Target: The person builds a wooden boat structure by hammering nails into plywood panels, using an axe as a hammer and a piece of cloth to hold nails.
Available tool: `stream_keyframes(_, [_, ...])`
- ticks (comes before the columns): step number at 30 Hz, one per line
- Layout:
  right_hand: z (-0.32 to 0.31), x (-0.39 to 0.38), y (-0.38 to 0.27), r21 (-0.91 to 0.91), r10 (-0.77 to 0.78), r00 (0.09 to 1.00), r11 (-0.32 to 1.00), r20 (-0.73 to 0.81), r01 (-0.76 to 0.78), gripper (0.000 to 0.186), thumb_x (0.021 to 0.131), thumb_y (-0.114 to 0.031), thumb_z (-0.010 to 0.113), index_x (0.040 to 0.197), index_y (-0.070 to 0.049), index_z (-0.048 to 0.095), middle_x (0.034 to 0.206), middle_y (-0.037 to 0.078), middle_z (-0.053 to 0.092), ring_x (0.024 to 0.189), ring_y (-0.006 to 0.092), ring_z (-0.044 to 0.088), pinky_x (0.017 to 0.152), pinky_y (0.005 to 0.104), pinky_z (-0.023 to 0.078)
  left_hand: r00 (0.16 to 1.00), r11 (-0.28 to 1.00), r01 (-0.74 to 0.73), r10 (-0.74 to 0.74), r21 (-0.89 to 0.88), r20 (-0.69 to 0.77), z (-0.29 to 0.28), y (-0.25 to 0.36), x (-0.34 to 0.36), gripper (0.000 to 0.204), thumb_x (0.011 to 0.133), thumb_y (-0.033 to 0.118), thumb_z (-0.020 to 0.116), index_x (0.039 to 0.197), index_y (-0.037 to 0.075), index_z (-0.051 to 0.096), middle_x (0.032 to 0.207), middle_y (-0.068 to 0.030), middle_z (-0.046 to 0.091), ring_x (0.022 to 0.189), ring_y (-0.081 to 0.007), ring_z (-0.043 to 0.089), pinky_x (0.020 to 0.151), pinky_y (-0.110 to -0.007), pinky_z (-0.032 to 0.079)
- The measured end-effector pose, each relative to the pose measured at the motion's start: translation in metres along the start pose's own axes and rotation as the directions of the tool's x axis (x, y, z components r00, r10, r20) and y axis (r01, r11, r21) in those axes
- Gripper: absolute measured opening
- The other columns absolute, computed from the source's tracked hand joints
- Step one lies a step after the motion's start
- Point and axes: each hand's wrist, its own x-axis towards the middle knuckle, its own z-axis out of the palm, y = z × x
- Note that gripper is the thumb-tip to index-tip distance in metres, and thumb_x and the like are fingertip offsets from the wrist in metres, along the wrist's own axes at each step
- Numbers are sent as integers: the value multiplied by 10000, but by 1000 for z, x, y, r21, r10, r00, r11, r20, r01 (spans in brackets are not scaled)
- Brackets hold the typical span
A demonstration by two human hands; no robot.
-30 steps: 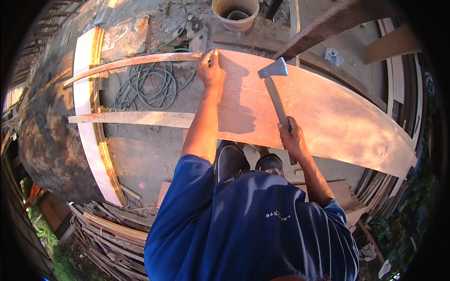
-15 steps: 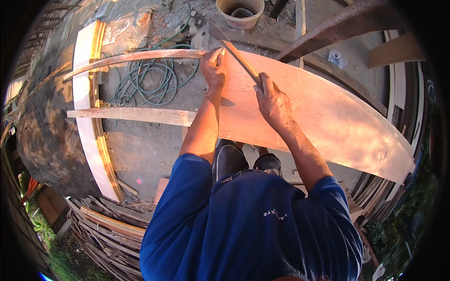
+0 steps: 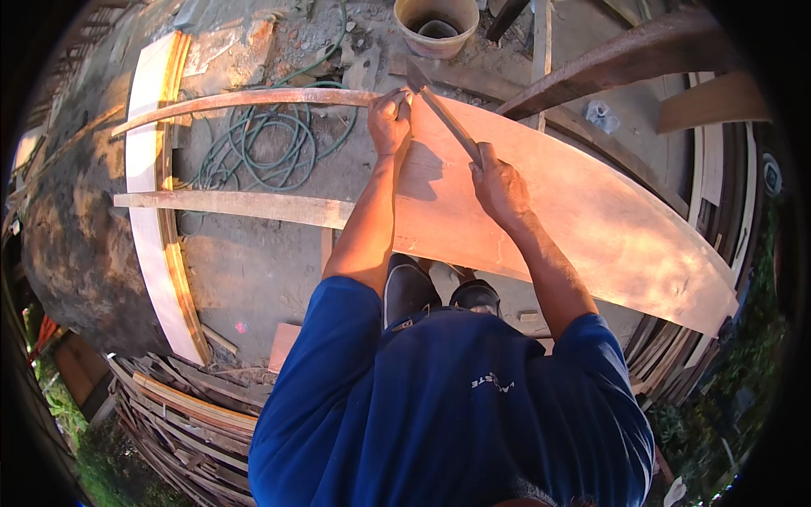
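Two hands work one hatchet (image 3: 443, 114) — its long axis runs diagonally, head pointing up-left. Right hand (image 3: 498, 182), fingers closed, grips the handle; left hand (image 3: 390, 118) presses the wide board (image 3: 591, 220). Beyond, a bucket (image 3: 437, 24) holds something dark.

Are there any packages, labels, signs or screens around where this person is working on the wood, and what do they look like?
Printed mark: on the back of the person's blue shirt, a small pale line of lettering with a little emblem.
Crumpled wrapper or bag: on the ground at upper right beyond the wide plywood sheet, small, whitish; too small to tell more.
No signs or screens in view.
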Motion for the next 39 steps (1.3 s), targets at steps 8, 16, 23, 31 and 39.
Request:
stream_keyframes(8, [-5, -8, 102, 463, 353, 885, 866, -304, -187, 348, 924, -289, 776, 991, -24, 561, 707, 163, 597, 649, 284, 582, 647, 439, 496, 577, 604, 794, -785, -73, -225, 2, 21, 21, 788, 892, 514, 766, 1219, -178, 581, 1236, -352, 654, 1199, -455, 611, 1047, -480, 474])
stream_keyframes(16, [-1, 7, 121, 337, 236, 914, 934, -329, -120, 336, 908, -280, 776, 1032, -21, 601, 785, 226, 679, 729, 405, 691, 684, 479, 534, 372, 332, 915, -914, -230, 161, 10, 2, 43, 988, 759, 562, 900, 1323, -186, 586, 1301, -276, 665, 1193, -326, 653, 1026, -415, 512])
stream_keyframes(23, [-8, 7, 117, 280, 158, 947, 957, -280, -77, 346, 917, -289, 783, 1056, -24, 609, 829, 244, 702, 793, 437, 715, 696, 490, 550, 431, 362, 860, -893, -361, 131, 12, 12, 44, 547, 786, 283, 893, 1115, -97, 675, 1123, -160, 709, 998, -227, 668, 891, -391, 523])
stream_keyframes(31, [-3, 12, 129, 357, 170, 943, 932, -287, -60, 326, 920, -252, 779, 1033, -5, 598, 801, 225, 694, 742, 399, 719, 662, 466, 549, 445, 377, 839, -890, -391, 96, 25, -4, 37, 388, 784, 170, 847, 1047, -39, 652, 975, -99, 700, 871, -201, 654, 820, -374, 522])
stream_keyframes(39, [-8, 27, 129, 341, 243, 956, 923, -165, -176, 349, 915, -260, 780, 1065, 3, 606, 798, 232, 700, 744, 424, 713, 669, 472, 553, 341, 335, 919, -940, -207, -9, 37, -18, 33, 387, 746, 201, 839, 1014, -19, 667, 965, -102, 720, 885, -215, 674, 828, -375, 524])
